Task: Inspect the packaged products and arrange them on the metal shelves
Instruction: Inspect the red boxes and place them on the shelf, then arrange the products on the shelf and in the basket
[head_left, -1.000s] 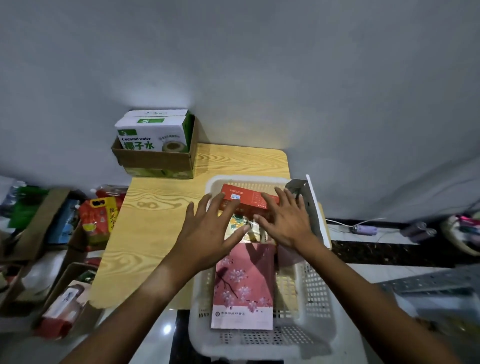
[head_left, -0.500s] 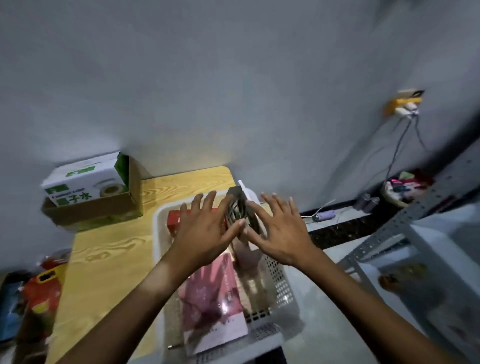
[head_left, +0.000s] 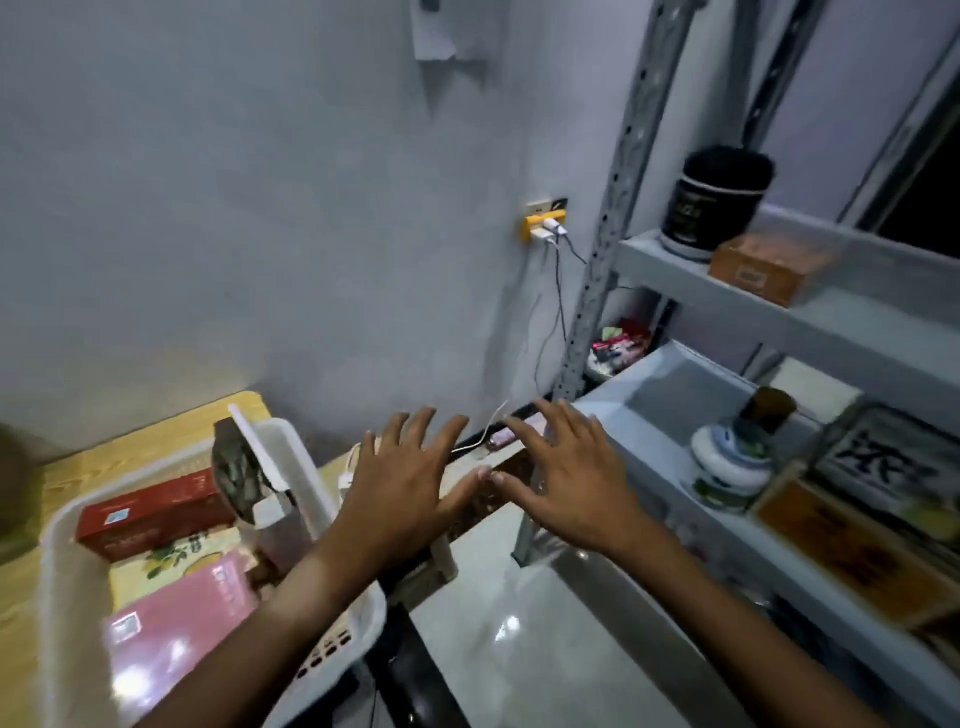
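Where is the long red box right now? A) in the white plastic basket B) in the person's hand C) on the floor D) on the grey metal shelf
A: the long red box lies inside the white plastic basket on the wooden table, next to a pink packet, while the left hand and right hand are open and hold nothing.

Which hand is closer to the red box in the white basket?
Left. The left hand hovers open just right of the basket's rim, not far from the red box; the right hand is farther right, toward the metal shelves.
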